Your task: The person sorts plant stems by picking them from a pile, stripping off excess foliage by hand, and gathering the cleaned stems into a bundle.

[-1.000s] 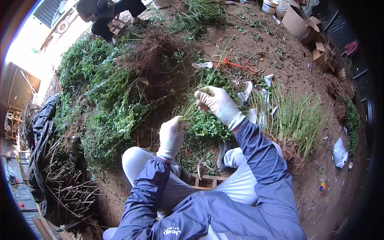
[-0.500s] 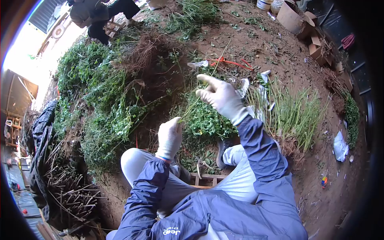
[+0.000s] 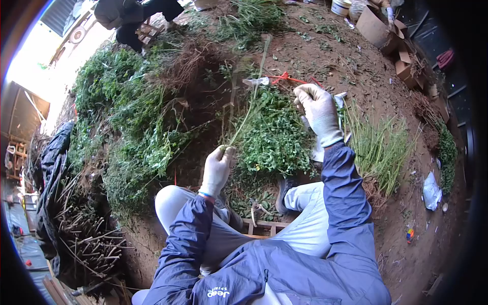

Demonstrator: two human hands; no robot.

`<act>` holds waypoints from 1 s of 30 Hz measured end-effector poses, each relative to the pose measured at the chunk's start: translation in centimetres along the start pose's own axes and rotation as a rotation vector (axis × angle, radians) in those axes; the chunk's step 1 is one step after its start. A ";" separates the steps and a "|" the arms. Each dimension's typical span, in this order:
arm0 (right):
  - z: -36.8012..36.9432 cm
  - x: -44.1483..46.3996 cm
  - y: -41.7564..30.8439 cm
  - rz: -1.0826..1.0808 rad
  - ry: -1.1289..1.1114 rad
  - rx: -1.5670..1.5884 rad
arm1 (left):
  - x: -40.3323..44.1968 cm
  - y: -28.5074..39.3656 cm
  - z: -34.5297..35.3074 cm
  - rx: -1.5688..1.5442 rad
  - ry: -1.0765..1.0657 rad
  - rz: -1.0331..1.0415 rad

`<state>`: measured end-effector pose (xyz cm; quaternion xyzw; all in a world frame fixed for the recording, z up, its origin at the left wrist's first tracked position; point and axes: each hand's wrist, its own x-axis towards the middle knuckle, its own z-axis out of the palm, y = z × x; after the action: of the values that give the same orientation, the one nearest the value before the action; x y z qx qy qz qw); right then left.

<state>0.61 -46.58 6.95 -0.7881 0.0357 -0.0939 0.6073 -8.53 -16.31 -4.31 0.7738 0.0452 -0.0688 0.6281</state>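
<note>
My left hand (image 3: 216,170), in a pale knit glove, is closed round the lower ends of a few thin green plant stems (image 3: 247,116). The stems fan upward from the fist, their tops blurred. My right hand (image 3: 320,111), gloved too and soiled at the fingers, is raised to the right with its fingers curled in. Whatever may be in its fingertips is too small to make out. Between the hands, a heap of leafy green plants (image 3: 274,134) lies on the ground before my feet.
A big pile of green plants (image 3: 132,122) with roots spreads on the left. To the right lies a bundle of bare green stems (image 3: 381,147). Red string (image 3: 287,78) lies ahead. Cut sticks (image 3: 91,239) are at lower left. Another person (image 3: 129,18) sits at the back left.
My right hand has moved right, away from the stems, and its pointing finger has curled in. The stems in my left hand now stand more upright.
</note>
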 end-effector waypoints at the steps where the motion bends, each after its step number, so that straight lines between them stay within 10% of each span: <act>1: -0.2 0.3 1.5 -0.022 -0.096 -0.080 | 0.1 0.6 -0.2 -0.188 -0.023 -0.063; 4: 1.4 -1.7 1.7 -0.215 -0.303 -0.514 | 0.3 1.3 -1.1 -0.605 -0.107 -0.241; 14: 10.1 -7.0 -0.8 -0.052 -0.836 -0.182 | 1.3 2.1 -0.5 -1.078 -0.179 -0.214; 23: 12.4 -8.9 4.5 -0.234 -0.448 -0.179 | -0.1 4.2 1.4 -0.880 -0.297 -0.066; 30: -3.9 -2.6 -1.2 -0.138 -0.116 -0.444 | 0.5 2.8 -0.1 -0.694 -0.229 0.040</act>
<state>-2.79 -49.49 8.82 -0.9069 -0.0333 -0.0797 0.4124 -7.57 -16.83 -1.65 0.5026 -0.0198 -0.1234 0.8554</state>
